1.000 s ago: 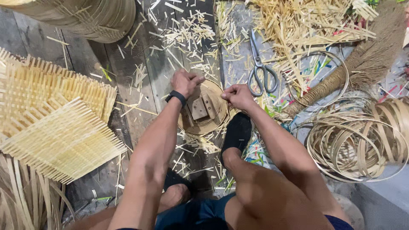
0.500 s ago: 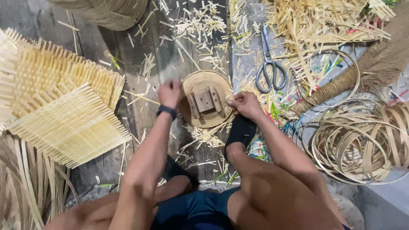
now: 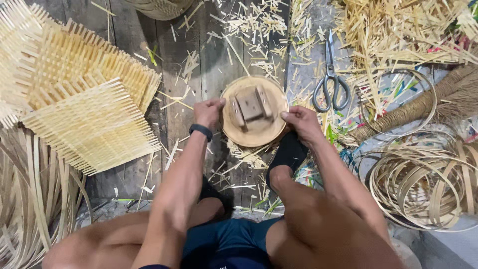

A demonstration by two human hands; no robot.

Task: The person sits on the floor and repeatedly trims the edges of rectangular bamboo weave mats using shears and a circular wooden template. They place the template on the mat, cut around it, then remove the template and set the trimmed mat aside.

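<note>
Left of the round wooden form (image 3: 255, 110), flat woven bamboo mats (image 3: 84, 99) lie stacked on the plank floor (image 3: 199, 60), with long bamboo strips (image 3: 30, 199) fanned out below them.

The left hand (image 3: 208, 112), a dark band at its wrist, now presses against the form's left rim, fingers curled onto the edge. A second ago both hands were bunched together over the form, hiding most of it; half a second ago they had begun to part. Now they sit on opposite sides and the whole top face shows, with its small wooden block (image 3: 250, 103) fixed in the middle. Judging by this, the pinching work above the form has given way to holding or turning it by the rim.

The form lies on the floor directly between the two hands, touching both. The right hand (image 3: 300, 121) cups the right rim, thumb on the edge, just above a black-socked foot (image 3: 289, 152).

Right of the form lie scissors (image 3: 330, 84), scattered bamboo offcuts (image 3: 398, 35), and coiled bamboo hoops (image 3: 423, 184).
</note>
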